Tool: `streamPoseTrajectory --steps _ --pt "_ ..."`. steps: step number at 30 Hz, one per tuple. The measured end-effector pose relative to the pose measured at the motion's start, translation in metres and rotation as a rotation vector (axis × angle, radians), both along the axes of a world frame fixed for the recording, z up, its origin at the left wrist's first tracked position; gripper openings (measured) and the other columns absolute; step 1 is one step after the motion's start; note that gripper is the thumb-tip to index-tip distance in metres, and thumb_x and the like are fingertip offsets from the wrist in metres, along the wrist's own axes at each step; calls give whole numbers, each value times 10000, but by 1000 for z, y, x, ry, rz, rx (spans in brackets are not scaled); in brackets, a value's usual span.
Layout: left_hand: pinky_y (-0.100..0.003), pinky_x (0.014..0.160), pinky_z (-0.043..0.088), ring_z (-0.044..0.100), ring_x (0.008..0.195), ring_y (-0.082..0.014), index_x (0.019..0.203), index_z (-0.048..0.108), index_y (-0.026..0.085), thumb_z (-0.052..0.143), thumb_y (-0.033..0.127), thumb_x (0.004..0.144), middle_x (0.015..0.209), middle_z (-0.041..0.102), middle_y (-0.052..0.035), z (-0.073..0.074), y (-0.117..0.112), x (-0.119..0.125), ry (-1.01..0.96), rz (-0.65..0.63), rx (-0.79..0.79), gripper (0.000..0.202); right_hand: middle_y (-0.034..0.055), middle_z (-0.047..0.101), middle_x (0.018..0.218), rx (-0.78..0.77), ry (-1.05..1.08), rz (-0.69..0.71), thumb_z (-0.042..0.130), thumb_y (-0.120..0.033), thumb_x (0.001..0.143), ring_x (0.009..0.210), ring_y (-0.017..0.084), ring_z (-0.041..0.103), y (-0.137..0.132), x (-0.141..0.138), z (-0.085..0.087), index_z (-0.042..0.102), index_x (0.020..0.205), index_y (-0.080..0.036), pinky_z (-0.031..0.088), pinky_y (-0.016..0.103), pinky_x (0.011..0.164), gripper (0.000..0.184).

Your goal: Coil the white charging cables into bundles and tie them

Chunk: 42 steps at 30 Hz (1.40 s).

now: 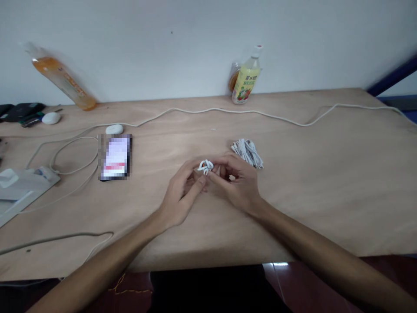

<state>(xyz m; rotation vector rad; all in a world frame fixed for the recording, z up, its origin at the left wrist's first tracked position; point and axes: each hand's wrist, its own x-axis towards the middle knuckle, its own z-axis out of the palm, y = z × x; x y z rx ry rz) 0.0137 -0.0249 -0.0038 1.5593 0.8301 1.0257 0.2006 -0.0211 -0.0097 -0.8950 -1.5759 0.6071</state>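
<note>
A small coiled white cable (206, 167) is pinched between my two hands, above the middle of the wooden table (319, 182). My left hand (184, 191) grips it from the left, with thumb and fingers closed on it. From the right, my right hand (239, 180) holds the same cable between thumb and forefinger. A bit of orange shows within the coil; what it is I cannot make out. Just beyond my right hand lies a bundle of white cables (248, 152), partly hidden by that hand.
A phone (115, 158) and a white oval case (114, 129) lie at left. One long white cord (215, 109) crosses the table's back. A yellow-labelled bottle (247, 78) and an orange bottle (65, 82) lean on the wall. At far left is a white box (26, 191).
</note>
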Motion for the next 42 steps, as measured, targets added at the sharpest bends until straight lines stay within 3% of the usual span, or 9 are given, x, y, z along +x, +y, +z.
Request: streamPoseTrajectory --steps 3,8,13,24,28,36,42 --pt "-336 833 605 693 881 -181 1322 745 204 730 374 1048 1216 749 -96 0 0 1 -15 69 20 322 -28 693 823 31 -53 -55 755 -131 979 592 106 521 -2 1 2 823 1081 -266 453 255 540 183" --pt "-379 1000 599 745 1095 -243 1182 812 202 778 345 1011 1144 822 -82 -2 2 3 -67 113 13 226 -22 702 853 125 -140 -81 753 -116 984 586 104 522 -4 3 2 814 1125 -275 459 253 525 221" --pt "-356 919 641 774 992 -232 1066 842 193 757 383 1029 1054 844 -71 -3 1 4 -55 122 4 212 -23 683 841 157 -152 -98 735 -113 992 563 97 509 -4 1 2 780 1114 -260 450 245 501 196" --pt "-358 851 699 812 902 -224 1067 838 177 749 415 1031 1049 850 -81 2 0 6 -79 82 -84 257 -27 672 825 180 -166 -117 768 -143 992 577 102 535 -4 2 -1 745 1096 -255 449 243 490 154" --pt "-370 834 707 811 915 -233 1066 826 175 753 453 1026 1063 842 -85 1 0 5 -85 107 -109 291 -22 660 834 134 -186 -118 764 -171 1002 595 112 543 -4 2 0 755 1103 -259 454 253 493 134" --pt "-374 732 730 808 767 -214 1034 759 156 775 472 1011 942 825 -65 2 2 6 -171 165 -200 317 -5 623 881 55 -278 -122 736 -192 1005 609 130 491 -6 1 3 752 1153 -248 501 306 588 159" --pt "-362 709 732 807 752 -202 1043 758 150 770 488 1017 1019 816 -83 4 2 5 -181 146 -181 339 14 627 949 -12 -286 -121 740 -200 984 629 137 489 -6 1 1 732 1115 -243 524 325 616 137"
